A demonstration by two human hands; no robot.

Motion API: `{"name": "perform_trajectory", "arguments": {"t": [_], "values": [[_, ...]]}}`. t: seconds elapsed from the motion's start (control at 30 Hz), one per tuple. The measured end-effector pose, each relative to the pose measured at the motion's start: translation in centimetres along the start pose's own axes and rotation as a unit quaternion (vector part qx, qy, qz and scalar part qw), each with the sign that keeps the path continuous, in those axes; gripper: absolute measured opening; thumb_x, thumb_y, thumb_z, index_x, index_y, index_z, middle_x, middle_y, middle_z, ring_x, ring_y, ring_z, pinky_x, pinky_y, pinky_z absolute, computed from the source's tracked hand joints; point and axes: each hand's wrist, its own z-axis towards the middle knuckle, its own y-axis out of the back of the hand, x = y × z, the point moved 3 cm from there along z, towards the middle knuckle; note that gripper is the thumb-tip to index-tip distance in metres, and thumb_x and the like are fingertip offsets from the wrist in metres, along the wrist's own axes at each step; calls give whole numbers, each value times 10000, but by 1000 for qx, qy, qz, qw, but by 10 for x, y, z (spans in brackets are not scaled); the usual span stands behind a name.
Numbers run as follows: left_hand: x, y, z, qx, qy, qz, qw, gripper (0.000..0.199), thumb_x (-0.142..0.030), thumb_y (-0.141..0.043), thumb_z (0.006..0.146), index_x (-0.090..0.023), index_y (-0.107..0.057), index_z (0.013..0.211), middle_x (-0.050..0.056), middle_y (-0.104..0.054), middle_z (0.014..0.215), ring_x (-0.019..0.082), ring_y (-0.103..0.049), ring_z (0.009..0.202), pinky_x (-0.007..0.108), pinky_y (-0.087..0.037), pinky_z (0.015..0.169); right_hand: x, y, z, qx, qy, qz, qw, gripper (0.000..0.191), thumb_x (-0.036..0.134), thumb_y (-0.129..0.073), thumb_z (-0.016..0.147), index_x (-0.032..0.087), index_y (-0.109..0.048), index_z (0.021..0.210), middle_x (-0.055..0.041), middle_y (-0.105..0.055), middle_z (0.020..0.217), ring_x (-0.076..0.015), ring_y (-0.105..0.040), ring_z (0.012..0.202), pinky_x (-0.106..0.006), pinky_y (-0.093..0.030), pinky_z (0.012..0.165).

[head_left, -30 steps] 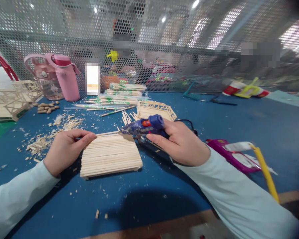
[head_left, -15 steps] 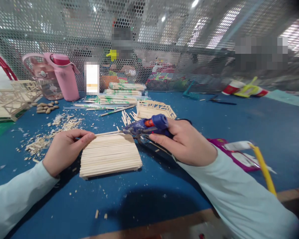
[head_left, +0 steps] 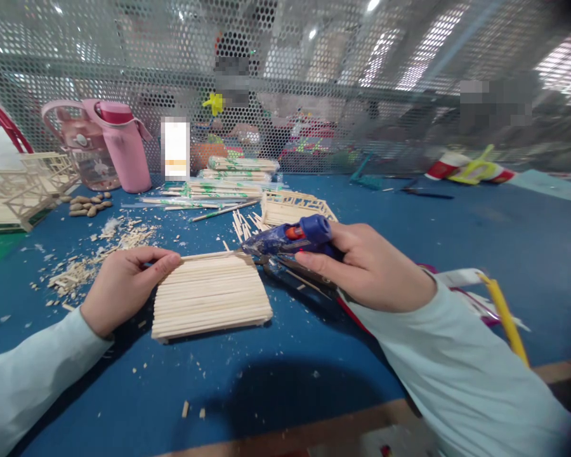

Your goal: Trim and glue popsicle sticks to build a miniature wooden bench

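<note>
The stick panel (head_left: 212,295) sits on the blue table (head_left: 124,406), its far left corner pinched by the left hand (head_left: 126,289) — and the right hand (head_left: 374,270) grips the glue gun (head_left: 273,243), nozzle (head_left: 248,246) right by the far right corner! Just beyond, a stick frame (head_left: 290,214); farther back, bundled sticks (head_left: 240,167), with a pink bottle (head_left: 127,155) standing to their left.

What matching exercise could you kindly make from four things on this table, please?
1. Glue gun
2. Panel
3. Flask
4. Bundles

A. Pink, beside a see-through bottle
B. In clear wrapping, near the mesh screen
C. Held in the right hand
D. Pale sticks side by side, next to the left hand

Pairs: 1-C, 2-D, 3-A, 4-B
</note>
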Motion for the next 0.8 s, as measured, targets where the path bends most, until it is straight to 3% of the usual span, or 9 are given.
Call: {"name": "perform_trajectory", "arguments": {"t": [0.37, 0.8], "values": [[1, -2, 1, 18, 31, -42, 999, 320, -515, -558, 696, -242, -721, 728, 4, -729, 731, 190, -638, 670, 256, -497, 611, -4, 0, -1, -3, -6, -15, 1000, 267, 322, -459, 834, 170, -612, 992, -64, -678, 888, -204, -624, 795, -288, -468, 688], [-1, 0, 1, 5, 25, -24, 999, 314, -510, -552, 687, -245, -719, 708, -1, -726, 708, 197, -638, 663, 257, -498, 608, -5, -2, -2, -3, -12, -52, 999, 275, 332, -464, 827, 182, -599, 1014, -61, -673, 840, -202, -613, 724, -271, -434, 610]]}}
